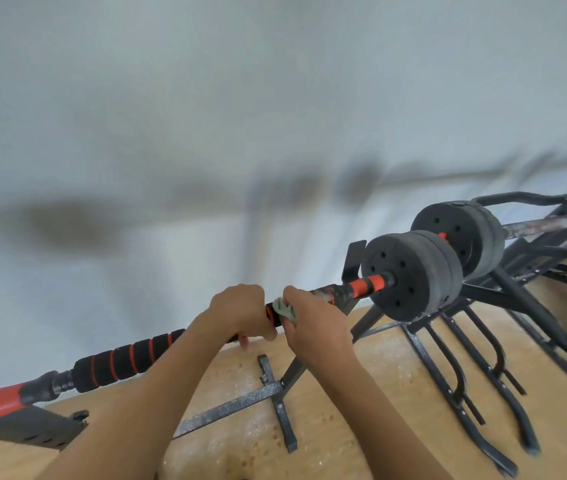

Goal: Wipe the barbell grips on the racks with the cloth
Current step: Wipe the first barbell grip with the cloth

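The left hand (240, 313) has its fingers curled round the black foam barbell grip with orange rings (126, 358), steadying the bar where it lies across the dark speckled metal rack (354, 261). The right hand (313, 323) pinches the small pale green cloth (283, 308) against the bar just beside the left hand. To wipe well, I judge the cloth should wrap the soft, ribbed foam and twist while sliding, with the left hand stopping the round bar rolling under its matte black disc plates (403, 275).
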Demonstrator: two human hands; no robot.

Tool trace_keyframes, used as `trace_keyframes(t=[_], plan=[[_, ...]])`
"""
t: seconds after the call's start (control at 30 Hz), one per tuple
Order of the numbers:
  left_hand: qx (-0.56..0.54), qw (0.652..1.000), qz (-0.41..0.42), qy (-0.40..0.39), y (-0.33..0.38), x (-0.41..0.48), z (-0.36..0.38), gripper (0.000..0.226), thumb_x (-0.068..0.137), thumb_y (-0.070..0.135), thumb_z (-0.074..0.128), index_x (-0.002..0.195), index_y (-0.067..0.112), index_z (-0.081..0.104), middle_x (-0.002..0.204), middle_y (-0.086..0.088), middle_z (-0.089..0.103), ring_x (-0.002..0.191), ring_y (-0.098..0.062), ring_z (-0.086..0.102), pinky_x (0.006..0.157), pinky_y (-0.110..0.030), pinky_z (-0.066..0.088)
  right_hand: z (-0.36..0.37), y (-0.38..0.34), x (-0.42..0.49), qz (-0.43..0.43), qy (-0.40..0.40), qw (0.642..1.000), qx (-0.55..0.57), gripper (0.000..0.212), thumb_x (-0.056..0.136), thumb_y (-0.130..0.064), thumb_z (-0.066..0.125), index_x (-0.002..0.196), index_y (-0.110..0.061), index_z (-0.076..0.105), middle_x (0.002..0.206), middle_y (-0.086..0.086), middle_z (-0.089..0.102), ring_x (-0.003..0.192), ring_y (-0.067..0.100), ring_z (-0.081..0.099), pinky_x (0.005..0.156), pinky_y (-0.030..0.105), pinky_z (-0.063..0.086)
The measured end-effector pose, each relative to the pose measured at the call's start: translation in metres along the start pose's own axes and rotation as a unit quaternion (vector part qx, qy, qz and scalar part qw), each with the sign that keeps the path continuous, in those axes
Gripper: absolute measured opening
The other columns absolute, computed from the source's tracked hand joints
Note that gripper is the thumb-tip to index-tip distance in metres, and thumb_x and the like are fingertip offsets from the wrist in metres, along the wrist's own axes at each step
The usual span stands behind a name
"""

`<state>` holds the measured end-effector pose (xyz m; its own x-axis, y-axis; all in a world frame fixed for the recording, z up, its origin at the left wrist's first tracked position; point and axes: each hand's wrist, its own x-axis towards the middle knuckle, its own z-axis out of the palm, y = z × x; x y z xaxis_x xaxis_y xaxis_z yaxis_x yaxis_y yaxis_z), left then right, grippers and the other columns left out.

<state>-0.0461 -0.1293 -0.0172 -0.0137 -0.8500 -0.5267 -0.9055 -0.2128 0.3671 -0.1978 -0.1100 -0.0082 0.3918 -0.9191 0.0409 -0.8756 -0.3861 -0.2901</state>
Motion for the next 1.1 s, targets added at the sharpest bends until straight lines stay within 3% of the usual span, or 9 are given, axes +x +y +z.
trace_keyframes(t=[0.07,0.13,0.27,0.53,0.6,0.8,0.9,1.0,1.1], plan=[[-0.043,0.995,0.006,-0.091,0.001,0.005,-0.005,0.005,0.081,0.016,0.063,0.080,0.012,0.065,0.068,0.000,0.076,0.060,-0.021,0.075,0.069,-0.032,0.061,0.001,-0.001,-0.011,0.019,0.004,1.000,0.003,0.016,0.097,-0.019,0.054,0.087,-0.022,0.042,0.079,-0.006,0.052,0.065,0.020,0.052,0.049,0.028,0.031],[0.020,0.999,0.020,-0.035,0.003,0.003,0.000,0.014,0.081,0.015,0.053,0.072,0.014,0.064,0.058,0.003,0.071,0.048,-0.017,0.064,0.062,-0.027,0.056,0.000,-0.006,-0.011,0.034,0.009,0.999,0.001,0.017,0.097,-0.020,0.055,0.086,-0.022,0.042,0.077,-0.006,0.052,0.064,0.021,0.052,0.050,0.030,0.034],[0.076,0.990,0.050,0.110,-0.001,0.001,0.016,0.016,0.089,0.022,0.050,0.075,0.017,0.056,0.072,0.001,0.065,0.063,-0.019,0.062,0.059,-0.027,0.046,0.003,-0.018,0.005,0.044,0.024,0.999,-0.011,0.021,0.099,-0.017,0.050,0.085,-0.023,0.035,0.073,-0.007,0.044,0.064,0.021,0.044,0.048,0.029,0.023],[0.061,0.983,0.043,0.166,-0.002,-0.002,0.022,0.016,0.089,0.026,0.055,0.075,0.019,0.060,0.069,0.003,0.061,0.060,-0.018,0.059,0.063,-0.028,0.049,0.014,-0.009,0.048,0.029,0.016,0.999,-0.042,0.017,0.092,-0.009,0.051,0.085,-0.021,0.041,0.076,-0.003,0.057,0.072,0.023,0.053,0.053,0.032,0.037],[0.066,0.983,0.037,0.166,-0.002,-0.005,0.022,0.006,0.083,0.025,0.061,0.083,0.021,0.064,0.069,0.004,0.060,0.059,-0.017,0.058,0.064,-0.028,0.050,0.017,0.000,0.059,0.020,0.021,0.999,-0.044,0.018,0.093,-0.011,0.053,0.082,-0.022,0.042,0.071,-0.004,0.054,0.068,0.023,0.054,0.052,0.031,0.036],[0.062,0.991,0.023,0.117,-0.002,-0.005,0.016,0.019,0.078,0.033,0.070,0.081,0.026,0.052,0.072,0.007,0.059,0.067,-0.015,0.061,0.069,-0.030,0.054,-0.025,0.065,0.088,-0.002,0.058,0.996,-0.062,0.012,0.099,-0.024,0.053,0.089,-0.019,0.050,0.071,-0.006,0.053,0.065,0.020,0.056,0.055,0.030,0.043],[0.053,0.994,-0.013,0.093,0.000,-0.003,0.014,0.019,0.074,0.036,0.071,0.083,0.028,0.056,0.073,0.008,0.064,0.068,-0.013,0.065,0.071,-0.031,0.059,-0.035,0.077,0.082,-0.065,0.055,0.996,-0.039,0.013,0.100,-0.031,0.056,0.097,-0.018,0.055,0.080,-0.006,0.055,0.070,0.017,0.055,0.057,0.031,0.045],[0.044,0.995,-0.040,0.086,0.003,-0.001,0.014,0.017,0.071,0.037,0.072,0.081,0.029,0.061,0.068,0.006,0.068,0.064,-0.014,0.069,0.068,-0.032,0.061,-0.014,0.064,0.061,-0.166,0.034,0.985,-0.013,0.007,0.097,-0.023,0.063,0.101,-0.018,0.060,0.091,-0.004,0.057,0.085,0.017,0.049,0.063,0.030,0.044],[0.044,0.995,-0.052,0.079,0.005,0.001,0.013,0.012,0.071,0.036,0.072,0.076,0.029,0.063,0.061,0.005,0.069,0.056,-0.012,0.070,0.063,-0.029,0.060,0.003,0.059,0.042,-0.193,0.072,0.978,0.017,0.012,0.089,-0.008,0.067,0.100,-0.013,0.069,0.096,0.000,0.064,0.089,0.023,0.046,0.075,0.038,0.050]])
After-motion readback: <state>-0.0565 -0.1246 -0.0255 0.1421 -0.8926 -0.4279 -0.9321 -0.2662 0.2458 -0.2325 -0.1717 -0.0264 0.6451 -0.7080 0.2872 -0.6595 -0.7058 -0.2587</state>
